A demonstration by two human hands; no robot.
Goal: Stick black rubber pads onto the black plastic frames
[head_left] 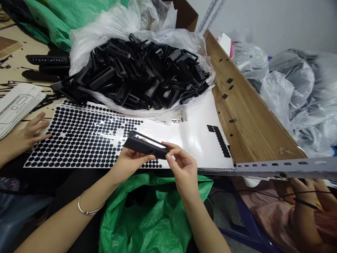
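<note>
A long black plastic casing (143, 147) with a rectangular opening is held level between my two hands. My left hand (129, 163) grips its left end, thumb along the near side. At the right end, my right hand (183, 163) pinches the casing with thumb and fingertips. Beneath and behind it lies a white sheet of round black stickers (79, 137), with bare backing on its right part. Beyond the sheet, a clear plastic bag (105, 30) lies open around a heap of similar black casings (147, 73).
Below my hands hangs an open green woven sack (147, 218). A co-worker's hand (28, 133) rests by the sheet's left edge, near a stack of printed cards (18, 105). A wooden board (250, 109) and a metal rail (273, 167) border the right side.
</note>
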